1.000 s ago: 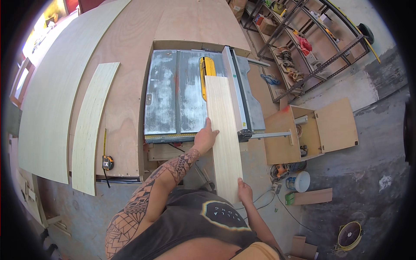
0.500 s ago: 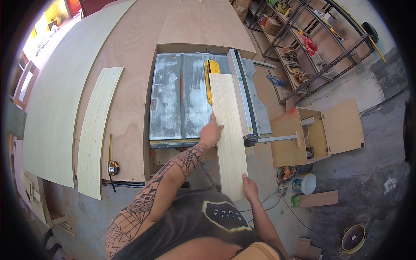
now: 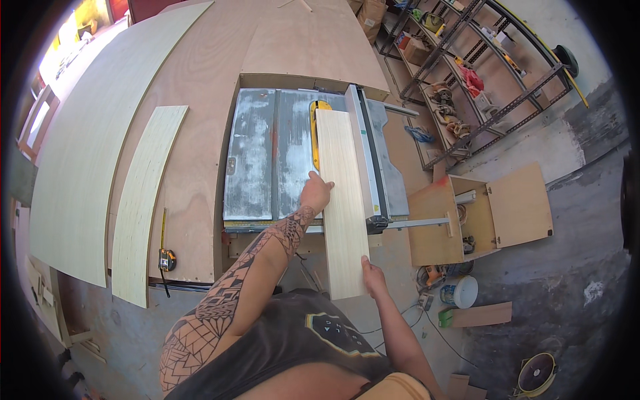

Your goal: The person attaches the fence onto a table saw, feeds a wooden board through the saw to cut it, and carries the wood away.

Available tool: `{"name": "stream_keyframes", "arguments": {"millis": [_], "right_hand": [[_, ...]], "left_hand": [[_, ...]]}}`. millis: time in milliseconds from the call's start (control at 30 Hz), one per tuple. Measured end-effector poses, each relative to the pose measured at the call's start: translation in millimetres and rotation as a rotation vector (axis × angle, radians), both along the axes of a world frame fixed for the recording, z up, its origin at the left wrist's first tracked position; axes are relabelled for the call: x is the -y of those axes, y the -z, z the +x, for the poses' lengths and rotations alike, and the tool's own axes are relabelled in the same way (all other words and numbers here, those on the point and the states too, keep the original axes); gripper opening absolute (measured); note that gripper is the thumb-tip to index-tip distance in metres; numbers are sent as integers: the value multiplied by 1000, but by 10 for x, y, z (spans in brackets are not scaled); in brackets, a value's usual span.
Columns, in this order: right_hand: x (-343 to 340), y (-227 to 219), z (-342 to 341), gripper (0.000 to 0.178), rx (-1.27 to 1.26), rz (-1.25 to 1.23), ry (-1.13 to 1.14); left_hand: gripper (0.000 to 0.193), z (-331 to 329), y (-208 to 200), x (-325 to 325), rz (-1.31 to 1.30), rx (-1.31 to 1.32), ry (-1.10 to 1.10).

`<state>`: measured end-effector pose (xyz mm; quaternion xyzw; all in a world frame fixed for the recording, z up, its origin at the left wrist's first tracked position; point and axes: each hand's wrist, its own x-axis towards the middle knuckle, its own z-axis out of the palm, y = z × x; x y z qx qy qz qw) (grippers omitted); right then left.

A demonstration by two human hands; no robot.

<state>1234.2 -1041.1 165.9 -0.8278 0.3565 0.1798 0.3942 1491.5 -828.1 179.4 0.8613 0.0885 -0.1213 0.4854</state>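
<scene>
A long pale wooden board [image 3: 345, 207] lies lengthwise on the grey table saw [image 3: 251, 153], its near end overhanging the front edge. Along the board's left edge, my left hand [image 3: 316, 193] rests with index finger stretched forward and thumb apart on the board's top. My right hand [image 3: 374, 277] grips the right edge close to the near end, thumb on top and its other fingers mostly hidden beneath. The yellow blade insert [image 3: 315, 137] shows beside the board's far left edge. The rip fence [image 3: 363, 143] runs along the right.
Left on the plywood worktop [image 3: 193, 167] lie a narrow plywood strip [image 3: 148, 200], a large sheet [image 3: 87, 160] and a tape measure [image 3: 167, 259]. An open cabinet [image 3: 433, 233], white bucket [image 3: 460, 292] and cables stand right. Metal shelving [image 3: 480, 80] holds tools at far right.
The board has slid a little farther forward over the saw, and both hands have moved forward with it. The whole view has shifted slightly.
</scene>
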Motion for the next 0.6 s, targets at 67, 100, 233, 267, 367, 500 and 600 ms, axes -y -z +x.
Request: {"name": "stream_keyframes", "arguments": {"millis": [67,100,233,267,367,500,600], "right_hand": [[-3,49,76,87,21,-25,-24],[-7,69,111,87,25,-26,-25],[-9,102,239,88,10,-69,-50],[-7,118,260,88,5,-82,-59],[-11,161,279,88,27,-93,-85],[12,123,275,88,-14,-113,-56],[11,123,327,88,-15,-79,-64]], "left_hand": [[58,59,-18,-10,-8,-5,-7],[58,87,-22,-25,-9,8,-17],[59,137,-56,-84,-18,21,-42],[59,119,-70,-96,-17,23,-46],[60,-31,-75,-164,39,45,-6],[59,-497,-31,-146,171,77,239],[60,-531,-44,-153,225,88,259]]}}
